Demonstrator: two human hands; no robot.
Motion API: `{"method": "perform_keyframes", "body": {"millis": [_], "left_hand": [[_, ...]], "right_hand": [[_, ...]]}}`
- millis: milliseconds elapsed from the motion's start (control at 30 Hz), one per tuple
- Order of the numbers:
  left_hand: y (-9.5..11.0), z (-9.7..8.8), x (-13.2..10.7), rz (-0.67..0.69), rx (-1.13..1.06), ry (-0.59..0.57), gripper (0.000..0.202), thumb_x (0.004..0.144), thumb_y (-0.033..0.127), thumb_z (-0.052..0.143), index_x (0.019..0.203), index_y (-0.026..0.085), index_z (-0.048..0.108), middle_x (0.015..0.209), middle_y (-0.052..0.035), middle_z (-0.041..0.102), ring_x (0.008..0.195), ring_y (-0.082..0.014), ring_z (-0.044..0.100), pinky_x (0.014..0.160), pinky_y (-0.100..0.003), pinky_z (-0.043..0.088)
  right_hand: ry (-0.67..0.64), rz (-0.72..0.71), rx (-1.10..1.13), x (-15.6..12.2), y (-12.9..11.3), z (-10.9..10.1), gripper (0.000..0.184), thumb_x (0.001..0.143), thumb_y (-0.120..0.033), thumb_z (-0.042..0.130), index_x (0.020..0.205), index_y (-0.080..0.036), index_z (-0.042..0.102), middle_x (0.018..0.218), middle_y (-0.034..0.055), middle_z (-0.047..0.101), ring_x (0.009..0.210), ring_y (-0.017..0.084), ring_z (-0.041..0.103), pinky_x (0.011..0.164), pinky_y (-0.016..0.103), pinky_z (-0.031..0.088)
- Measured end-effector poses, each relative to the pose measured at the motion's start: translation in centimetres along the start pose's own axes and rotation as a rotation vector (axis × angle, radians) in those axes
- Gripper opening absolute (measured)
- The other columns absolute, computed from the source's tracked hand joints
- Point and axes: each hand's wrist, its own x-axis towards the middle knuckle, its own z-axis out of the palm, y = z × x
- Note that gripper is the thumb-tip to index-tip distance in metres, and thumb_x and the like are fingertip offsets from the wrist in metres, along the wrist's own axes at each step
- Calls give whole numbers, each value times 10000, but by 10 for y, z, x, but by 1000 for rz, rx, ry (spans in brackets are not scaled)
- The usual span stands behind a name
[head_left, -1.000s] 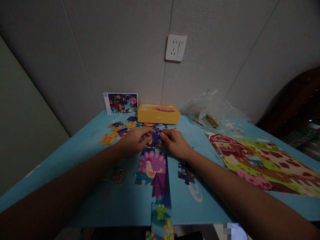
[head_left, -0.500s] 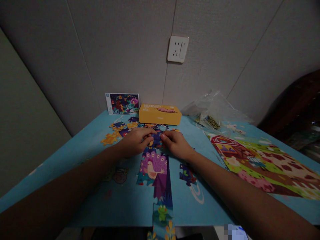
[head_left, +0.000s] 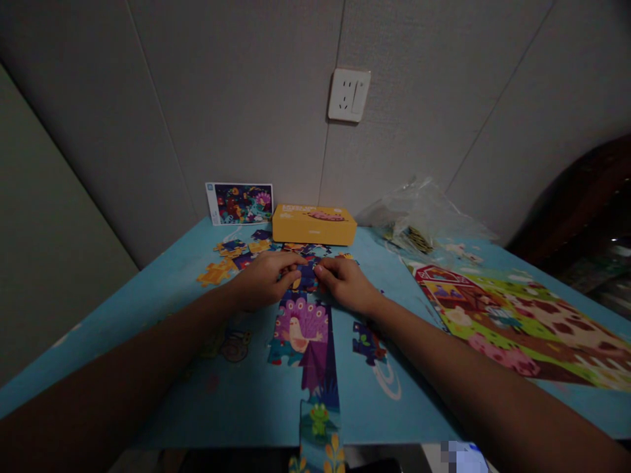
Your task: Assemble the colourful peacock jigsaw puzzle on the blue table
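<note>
My left hand (head_left: 265,278) and my right hand (head_left: 345,282) rest on the blue table (head_left: 162,309), fingertips curled and pressed onto a dark blue puzzle piece (head_left: 306,277) between them. That piece sits at the far end of a joined strip of puzzle (head_left: 308,341) showing a peacock, a purple tail and a frog. Loose pieces (head_left: 231,257) lie scattered behind my left hand. A single dark piece (head_left: 367,343) lies under my right forearm's left side.
A yellow box (head_left: 314,224) stands at the back by the wall, with a picture card (head_left: 239,203) leaning to its left. A crumpled plastic bag (head_left: 419,213) lies back right. A finished farm puzzle (head_left: 517,318) covers the right of the table. A wall socket (head_left: 349,95) is above.
Almost nothing differs; both hands stay pressed on the same dark piece, with only a slight shift of the head view.
</note>
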Motion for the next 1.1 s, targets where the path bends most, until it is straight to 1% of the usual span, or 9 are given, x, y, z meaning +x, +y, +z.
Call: {"method": "perform_keyframes", "body": {"millis": [300,467,567,767,900,1100], "left_hand": [[1,-2,0,-30,-8,-58,234,838,230,501,994,146,655,742,-33,663,669,-146,597,656,-249,438],[2,-3,0,-43,-13,-114,220,841,229,489,974,144,644,738,-25,654,652,-135,588,619,-225,423],[1,-1,-1,-31,-9,-142,219,843,221,481,974,147,640,737,-21,649,652,-130,585,621,-220,418],[0,0,-1,-10,4,-138,217,842,209,486,984,157,642,718,-9,634,640,-123,574,618,-220,406],[1,-1,-1,-11,2,-139,218,845,216,486,988,167,643,731,-8,639,647,-123,573,623,-220,408],[0,0,0,-5,7,-142,195,838,203,483,945,158,640,707,-7,630,633,-121,565,613,-217,403]], "right_hand": [[-21,-4,-8,0,-2,0,347,898,-295,432,577,-168,476,498,-40,422,473,89,363,481,233,247],[-54,55,57,0,-4,1,319,890,-288,436,602,-166,494,506,-36,456,478,91,388,482,234,259],[-58,51,89,0,-1,4,262,876,-268,450,637,-169,494,539,-26,503,499,94,419,484,229,268],[-57,19,23,0,3,5,262,881,-270,448,646,-169,502,552,-15,538,496,90,414,490,231,254],[-67,25,31,0,2,4,252,883,-265,447,659,-167,510,570,-6,563,504,92,439,493,228,270],[-65,17,40,1,2,5,254,885,-268,444,663,-164,511,575,-4,569,506,93,452,496,227,280]]}}
